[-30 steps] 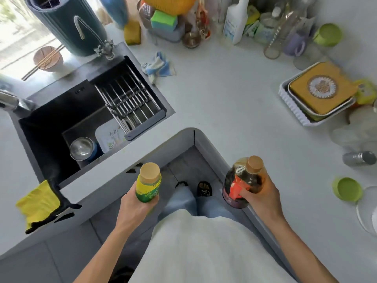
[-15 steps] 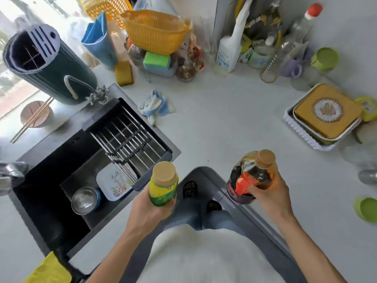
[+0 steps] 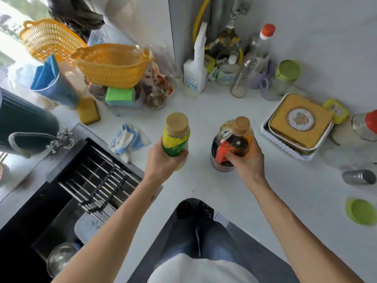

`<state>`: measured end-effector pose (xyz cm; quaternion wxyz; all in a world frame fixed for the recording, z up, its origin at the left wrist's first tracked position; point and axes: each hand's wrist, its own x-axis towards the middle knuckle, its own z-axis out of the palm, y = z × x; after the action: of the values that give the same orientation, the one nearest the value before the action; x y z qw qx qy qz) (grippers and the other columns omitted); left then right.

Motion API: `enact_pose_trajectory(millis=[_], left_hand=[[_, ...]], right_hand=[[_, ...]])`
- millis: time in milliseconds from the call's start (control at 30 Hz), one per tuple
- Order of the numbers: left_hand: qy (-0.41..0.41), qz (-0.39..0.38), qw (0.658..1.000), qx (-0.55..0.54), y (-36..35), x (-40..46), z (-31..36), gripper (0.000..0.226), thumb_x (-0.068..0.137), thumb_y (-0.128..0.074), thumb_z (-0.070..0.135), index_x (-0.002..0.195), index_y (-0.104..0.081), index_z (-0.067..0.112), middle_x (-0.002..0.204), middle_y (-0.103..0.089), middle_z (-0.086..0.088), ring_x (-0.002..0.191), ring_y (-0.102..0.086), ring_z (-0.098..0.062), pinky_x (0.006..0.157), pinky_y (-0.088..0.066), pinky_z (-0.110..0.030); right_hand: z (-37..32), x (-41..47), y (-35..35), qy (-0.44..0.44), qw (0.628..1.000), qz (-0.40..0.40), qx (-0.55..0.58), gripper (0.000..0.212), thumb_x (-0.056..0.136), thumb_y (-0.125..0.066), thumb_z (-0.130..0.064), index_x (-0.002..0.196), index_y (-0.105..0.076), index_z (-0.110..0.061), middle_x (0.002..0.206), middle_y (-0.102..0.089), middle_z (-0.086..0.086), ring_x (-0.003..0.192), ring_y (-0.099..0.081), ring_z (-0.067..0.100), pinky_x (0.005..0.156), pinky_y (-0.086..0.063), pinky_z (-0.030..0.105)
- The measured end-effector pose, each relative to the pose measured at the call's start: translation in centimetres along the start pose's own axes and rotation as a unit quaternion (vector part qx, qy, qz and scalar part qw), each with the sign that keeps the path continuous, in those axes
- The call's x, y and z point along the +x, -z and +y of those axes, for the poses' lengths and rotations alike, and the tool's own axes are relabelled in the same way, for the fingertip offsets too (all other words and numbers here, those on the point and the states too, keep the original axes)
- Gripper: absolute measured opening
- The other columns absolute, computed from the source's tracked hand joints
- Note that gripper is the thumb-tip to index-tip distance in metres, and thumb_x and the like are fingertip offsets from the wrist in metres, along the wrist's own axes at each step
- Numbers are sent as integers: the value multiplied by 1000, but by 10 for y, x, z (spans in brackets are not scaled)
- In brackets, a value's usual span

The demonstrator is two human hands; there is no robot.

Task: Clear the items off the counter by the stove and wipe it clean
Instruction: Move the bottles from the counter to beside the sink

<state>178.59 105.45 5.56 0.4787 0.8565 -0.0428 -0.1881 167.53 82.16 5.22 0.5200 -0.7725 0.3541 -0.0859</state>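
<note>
My left hand [image 3: 163, 160] grips a yellow-green bottle [image 3: 176, 137] with a tan cap, held upright above the white counter [image 3: 204, 111]. My right hand [image 3: 247, 160] grips a dark sauce bottle [image 3: 230, 144] with a tan cap and a red handle, also upright; I cannot tell whether its base touches the counter. The two bottles are side by side over the counter's inner corner. A crumpled blue-and-white cloth [image 3: 127, 139] lies on the counter just left of the yellow-green bottle.
A black sink [image 3: 61, 193] with a rack is at the left. Along the back stand orange baskets [image 3: 112, 64], sponges [image 3: 120, 96], a white spray bottle [image 3: 194, 72] and several bottles and jars. A gold tin in a white tray [image 3: 297, 123] and a green lid [image 3: 360, 211] sit right.
Both hands have carried their bottles forward, from over the floor gap to above the counter corner. The view has tilted up toward the back wall.
</note>
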Motion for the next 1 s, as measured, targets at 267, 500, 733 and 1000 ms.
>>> enact_pose_trajectory(millis=[267, 500, 733, 1000], left_hand=[[-33, 40, 999, -3, -22, 66, 4, 38, 72, -87, 45, 94, -57, 53, 85, -65, 46, 81, -65, 17, 61, -49, -4], [-45, 46, 998, -29, -38, 108, 0, 43, 72, -88, 41, 105, -61, 45, 92, -71, 34, 84, -69, 7, 67, -57, -13], [-62, 48, 996, -50, -47, 135, -3, 48, 73, -87, 38, 116, -64, 37, 99, -75, 20, 91, -71, 1, 80, -61, -29], [-69, 38, 993, -82, -51, 138, -2, 58, 73, -89, 38, 123, -59, 42, 103, -70, 36, 97, -68, 10, 74, -50, -4]], right_hand=[[-16, 71, -44, 37, 999, 3, 13, 68, 63, -93, -41, 117, -55, -54, 108, -67, -36, 102, -60, -19, 82, -43, -1], [-19, 114, -70, 51, 999, 2, 15, 61, 62, -92, -45, 108, -54, -59, 100, -63, -46, 95, -57, -26, 76, -39, -5], [-17, 143, -77, 49, 998, 8, 23, 71, 60, -93, -50, 122, -61, -40, 104, -70, -31, 95, -59, -23, 74, -39, -5], [-19, 155, -74, 28, 998, -52, 28, 81, 54, -93, -62, 124, -53, -52, 112, -68, -36, 100, -60, -22, 76, -45, 1]])
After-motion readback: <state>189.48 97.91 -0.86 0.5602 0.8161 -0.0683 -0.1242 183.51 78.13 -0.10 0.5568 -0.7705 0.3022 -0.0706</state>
